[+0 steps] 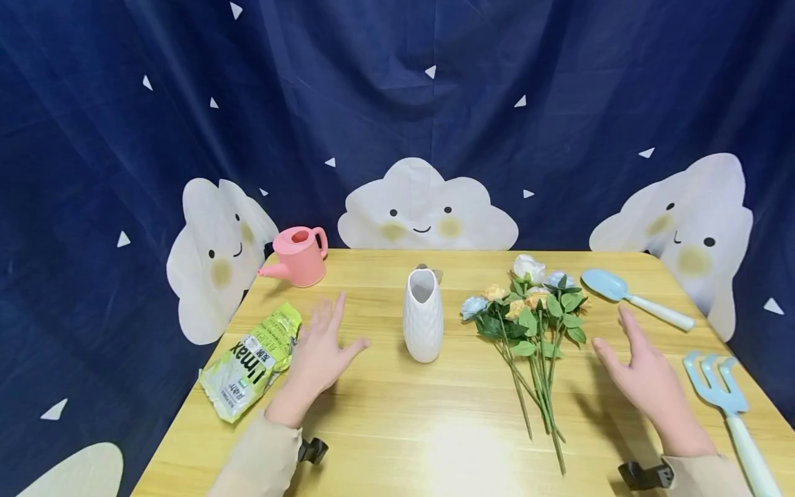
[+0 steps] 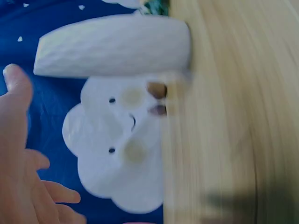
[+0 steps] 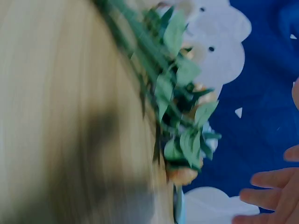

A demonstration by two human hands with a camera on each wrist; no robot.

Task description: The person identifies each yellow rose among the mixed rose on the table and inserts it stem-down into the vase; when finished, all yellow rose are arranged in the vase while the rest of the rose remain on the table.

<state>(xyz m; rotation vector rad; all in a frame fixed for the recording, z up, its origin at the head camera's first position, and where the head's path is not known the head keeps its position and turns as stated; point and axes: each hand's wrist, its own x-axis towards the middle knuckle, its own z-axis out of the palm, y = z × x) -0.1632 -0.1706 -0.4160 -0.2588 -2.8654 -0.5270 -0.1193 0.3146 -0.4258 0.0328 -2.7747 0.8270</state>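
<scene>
Both hands hover over the wooden table with nothing in them. My left hand (image 1: 321, 352) has its fingers spread and thumb out, between a green and white bag (image 1: 251, 366) and a white textured vase (image 1: 423, 321). In the left wrist view the vase (image 2: 114, 46) appears sideways beyond the thumb. My right hand (image 1: 646, 379) extends its fingers to the right of a bunch of artificial flowers (image 1: 528, 324) with long green stems. The flowers (image 3: 182, 112) show leaves and orange blooms in the right wrist view, left of the fingertips (image 3: 261, 198).
A pink watering can (image 1: 302, 259) stands at the back left. On the right lie a light blue toy shovel (image 1: 607, 284) and a light blue garden fork (image 1: 720, 393). Small brownish objects (image 2: 157, 90) sit behind the vase. A dark blue curtain (image 1: 397, 83) with clouds hangs behind the table.
</scene>
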